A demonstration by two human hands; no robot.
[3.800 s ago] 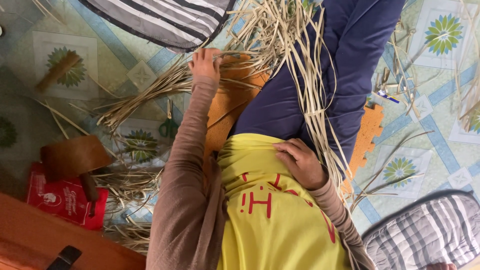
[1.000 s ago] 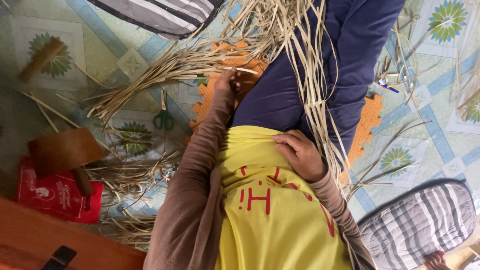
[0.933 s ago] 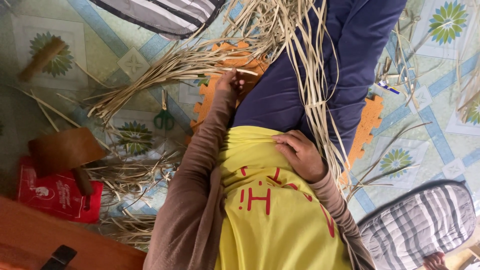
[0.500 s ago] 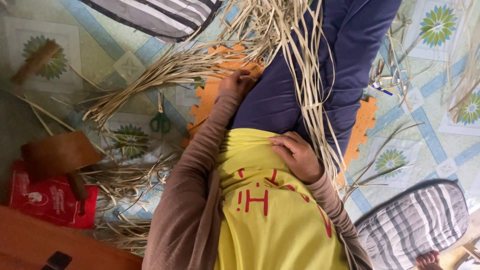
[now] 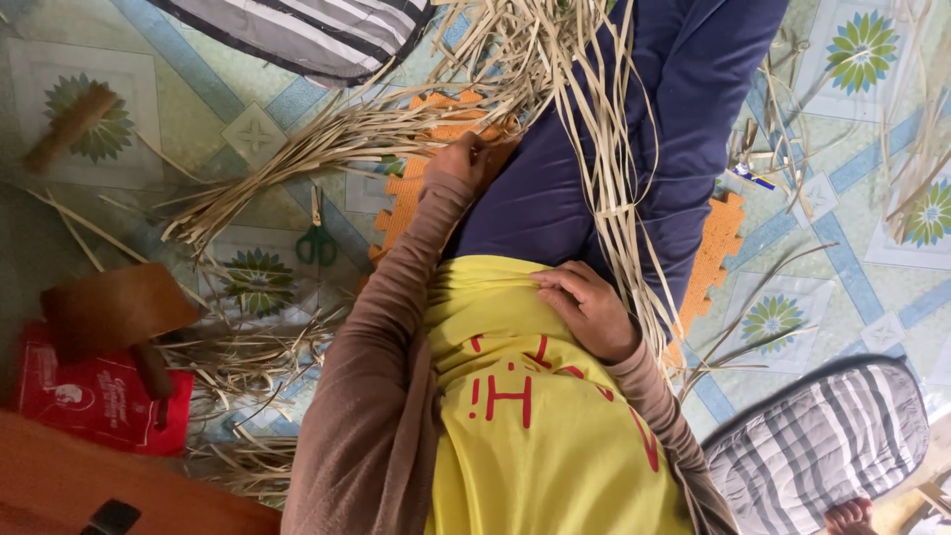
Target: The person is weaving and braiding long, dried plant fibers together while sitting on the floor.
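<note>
Drawn back from the floor bundle, the left hand (image 5: pixel 464 161) is now curled at the orange mat (image 5: pixel 411 198) beside the thigh.
Pale strips (image 5: pixel 327 139) are touched by its bent fingers; whether one is pinched cannot be told. The right hand (image 5: pixel 586 309) is laid loosely spread on the yellow shirt (image 5: pixel 535 436), holding nothing, beside strips draped over the lap.

The pale straw strips (image 5: pixel 604 149) run off the top edge, so their far ends are unseen. The left hand (image 5: pixel 464 163) curls at the strips beside the orange foam mat (image 5: pixel 416 198); its fingertips are hidden. A striped cushion (image 5: pixel 297 35) is cut off at the top.
</note>
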